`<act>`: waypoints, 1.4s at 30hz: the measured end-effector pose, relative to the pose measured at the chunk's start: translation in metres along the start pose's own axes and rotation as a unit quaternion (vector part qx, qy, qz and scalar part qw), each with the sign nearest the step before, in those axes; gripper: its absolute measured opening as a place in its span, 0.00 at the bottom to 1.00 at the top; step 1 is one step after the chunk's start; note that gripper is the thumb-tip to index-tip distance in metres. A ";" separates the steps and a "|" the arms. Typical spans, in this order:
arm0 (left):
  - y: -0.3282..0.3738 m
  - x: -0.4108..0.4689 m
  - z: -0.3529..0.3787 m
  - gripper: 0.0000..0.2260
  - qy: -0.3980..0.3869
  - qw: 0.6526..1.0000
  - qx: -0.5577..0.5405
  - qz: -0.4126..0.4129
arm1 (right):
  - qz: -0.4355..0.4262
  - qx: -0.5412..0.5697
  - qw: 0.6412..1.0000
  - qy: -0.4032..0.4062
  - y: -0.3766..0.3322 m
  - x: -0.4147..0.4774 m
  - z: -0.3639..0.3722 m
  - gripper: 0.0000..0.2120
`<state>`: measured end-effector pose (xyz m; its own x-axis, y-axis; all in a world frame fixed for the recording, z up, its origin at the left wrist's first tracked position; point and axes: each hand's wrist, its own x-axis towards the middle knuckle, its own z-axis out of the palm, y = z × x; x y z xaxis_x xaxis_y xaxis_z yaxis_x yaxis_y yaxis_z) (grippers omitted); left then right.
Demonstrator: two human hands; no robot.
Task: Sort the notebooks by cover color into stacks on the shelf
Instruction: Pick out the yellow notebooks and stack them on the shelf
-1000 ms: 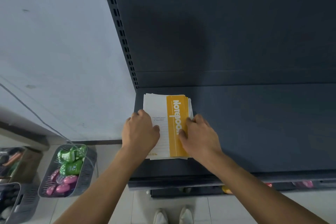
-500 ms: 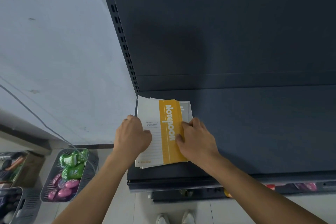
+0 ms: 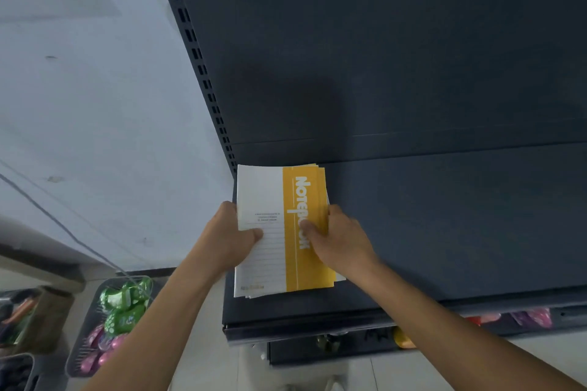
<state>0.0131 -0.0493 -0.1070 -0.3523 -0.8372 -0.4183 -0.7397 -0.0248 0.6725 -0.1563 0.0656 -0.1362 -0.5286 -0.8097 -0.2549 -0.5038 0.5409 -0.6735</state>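
Head view: notebooks (image 3: 270,194) lay in a slightly fanned stack flat on the dark shelf (image 3: 444,216), at its left end, just right of the slotted post (image 3: 203,73). The stack sat a little below the frame's centre, towards 6 o'clock, its near edge close to the shelf's front lip. The top cover was white with a yellow band bearing "Notebook" down its right half.

The left hand (image 3: 232,238) clasped the stack at its 9 o'clock edge. Its thumb lay flat on the white cover and its fingers curled round the side. Its bare forearm reached in from 7 o'clock.

The right hand (image 3: 340,241) clasped the stack at its 3 o'clock edge. Its thumb pressed on the yellow band and its fingers curled along the right side. Its forearm reached in from 5 o'clock.

At 8 o'clock of the frame, on the floor, stood a basket (image 3: 92,340) holding green and pink packets.
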 end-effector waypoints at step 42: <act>0.352 -0.174 0.396 0.19 -0.081 0.853 0.286 0.428 | 0.228 -0.111 0.921 0.295 0.326 -0.179 -0.362 0.11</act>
<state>-0.4130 0.3043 -0.0395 -0.9444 -0.3273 -0.0321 -0.3139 0.8678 0.3853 -0.4733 0.4691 -0.0585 -0.9664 -0.2566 -0.0111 -0.2291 0.8806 -0.4148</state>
